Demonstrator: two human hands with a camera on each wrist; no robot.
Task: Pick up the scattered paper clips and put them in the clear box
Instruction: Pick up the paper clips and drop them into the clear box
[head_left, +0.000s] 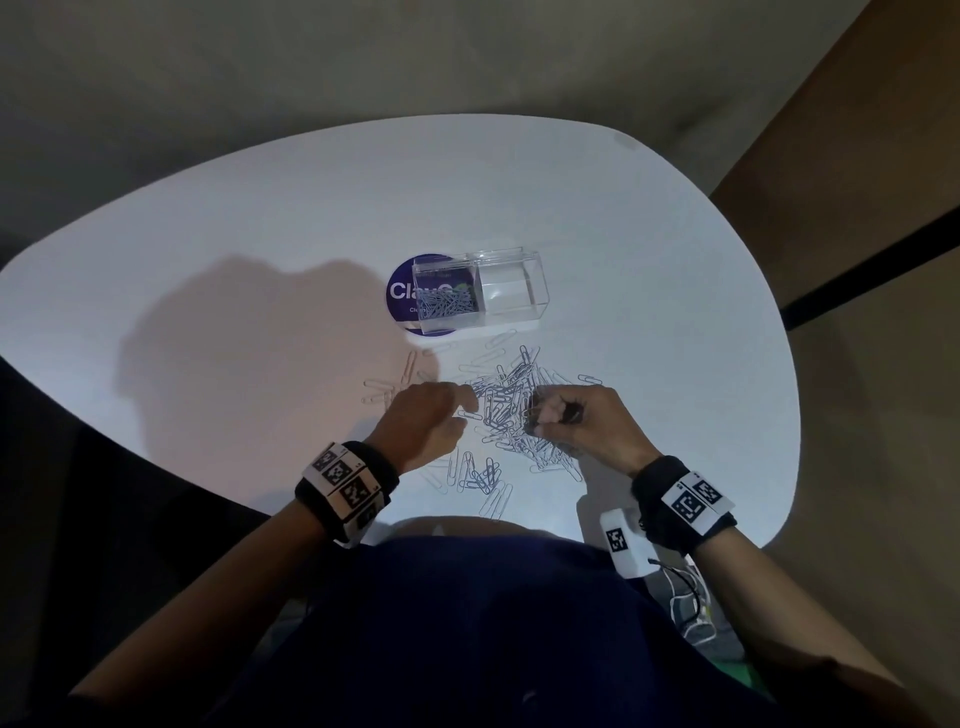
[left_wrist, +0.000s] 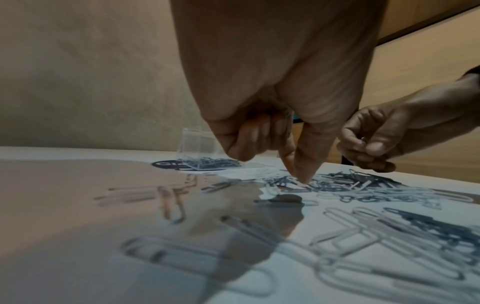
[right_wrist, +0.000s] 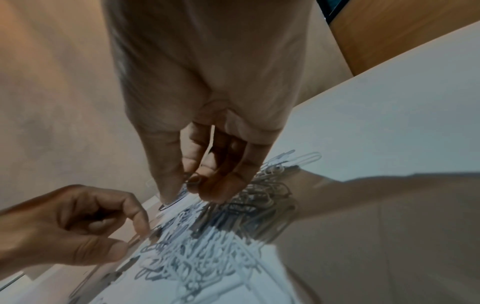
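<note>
Mostly the paper clips (head_left: 506, 410) are lying tangled on the white surface (head_left: 260, 249) at lower centre of the head view, light, thin and slippery, so probably best pinched at the wire loops. The right hand (head_left: 574, 415) is pinching a few clips in curled fingers (right_wrist: 166, 174), while the left hand (head_left: 426, 410) is pressing its index fingertip and thumb onto the pile, gripping nothing I can make out. Just above the pile, the clear box (head_left: 480, 293) is sitting open, already holding a small heap in its left half.

Dim room, light coming from the right; big soft shadow is falling left across the rounded white table (head_left: 649, 249). Head view is bowing at edges; wrist foregrounds are blurring.
</note>
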